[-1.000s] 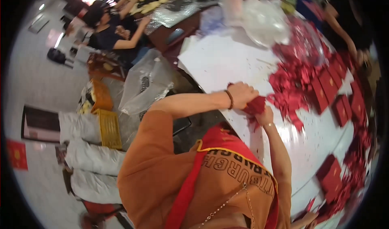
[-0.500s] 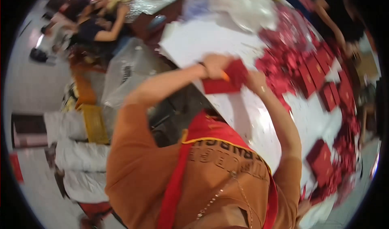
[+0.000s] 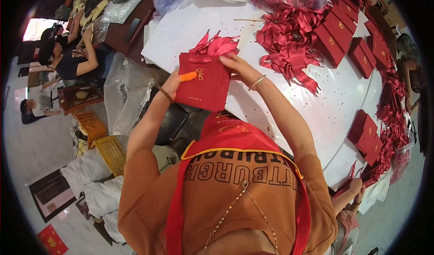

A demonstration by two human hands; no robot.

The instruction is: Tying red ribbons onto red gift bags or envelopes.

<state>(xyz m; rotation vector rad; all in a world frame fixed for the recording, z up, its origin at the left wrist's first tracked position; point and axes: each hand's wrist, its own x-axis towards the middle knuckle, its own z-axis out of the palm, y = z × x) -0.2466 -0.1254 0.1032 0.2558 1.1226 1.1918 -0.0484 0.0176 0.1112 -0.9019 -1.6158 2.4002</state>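
Observation:
In front of me a stack of flat red paper gift bags (image 3: pixel 205 91) with gold print is held up, its face turned toward me. Red ribbon handles (image 3: pixel 214 44) stick out loosely beyond its upper edge. My left hand (image 3: pixel 172 83) grips the left side, and an orange cover wraps the thumb lying on the front bag. At the upper right corner my right hand (image 3: pixel 242 70) closes on the stack, thumb on the front; its other fingers are mostly hidden behind. The stack is over the near left edge of the white table (image 3: pixel 257 102).
A heap of red ribbons (image 3: pixel 291 42) lies right of the stack. Beyond it are several red bag piles (image 3: pixel 335 36), with another bag pile (image 3: pixel 365 135) lower right. Other people's hands (image 3: pixel 355 191) work at the table's right edge. A clear plastic bag (image 3: pixel 129 92) hangs at left.
The red bags have moved left and turned from a narrow, blurred view to face me. My hands have spread to the stack's left side and upper right corner.

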